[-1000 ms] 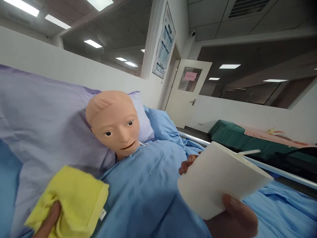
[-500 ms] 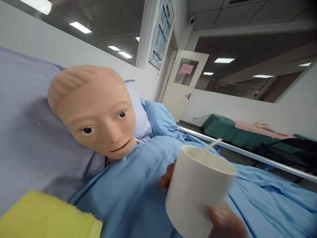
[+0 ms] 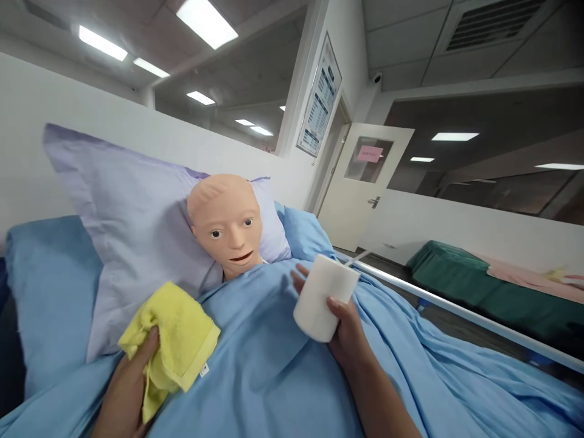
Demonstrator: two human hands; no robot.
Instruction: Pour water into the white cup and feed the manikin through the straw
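Note:
A training manikin's bald head [image 3: 227, 224] rests on a lilac pillow [image 3: 130, 225], its body under a light blue sheet [image 3: 274, 365]. My right hand [image 3: 344, 328] is wrapped round a white cup [image 3: 323, 297] with a white straw [image 3: 358, 260] sticking out, held a little right of and below the manikin's chin. My left hand [image 3: 132, 380] grips a folded yellow towel [image 3: 171, 340] that lies against the pillow and sheet, lower left of the head.
A metal bed rail [image 3: 456, 307] runs along the right side. Beyond it stands a second bed with a green cover [image 3: 456, 274] and pink sheet. A white door [image 3: 358, 182] and a wall chart [image 3: 319, 103] are behind.
The view has pulled back from the manikin's face. The cup and towel now appear smaller and farther from the camera, with both forearms visible.

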